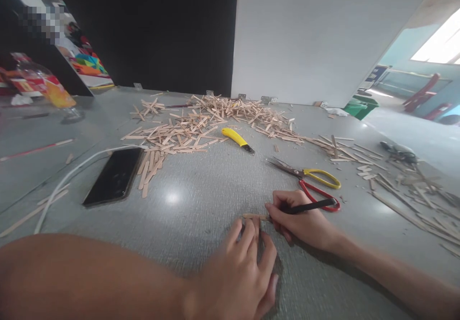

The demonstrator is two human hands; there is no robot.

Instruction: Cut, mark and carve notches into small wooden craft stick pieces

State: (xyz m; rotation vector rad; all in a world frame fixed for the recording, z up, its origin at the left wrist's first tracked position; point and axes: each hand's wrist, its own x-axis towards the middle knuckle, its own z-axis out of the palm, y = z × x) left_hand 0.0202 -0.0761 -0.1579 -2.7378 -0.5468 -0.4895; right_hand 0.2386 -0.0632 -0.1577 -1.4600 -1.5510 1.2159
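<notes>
A short wooden craft stick [256, 216] lies on the grey table in front of me. My left hand [242, 265] rests with its fingers spread, the tips pressing on the stick's near edge. In my right hand [300, 217] is a black pen [312, 205], gripped for writing, its tip hidden behind the fingers at the stick's right end. Just beyond the right hand lie scissors [305, 176] with one yellow and one red handle, blades pointing left. A yellow utility knife [237, 139] sits farther back in the middle.
Loose craft sticks [215, 119] are heaped along the back. A phone [114, 176] with a white cable [59, 186] lies to the left, and a drink bottle [48, 87] stands farther left. Stick scraps [420, 200] litter the right side. A black and white panel [323, 37] closes off the back.
</notes>
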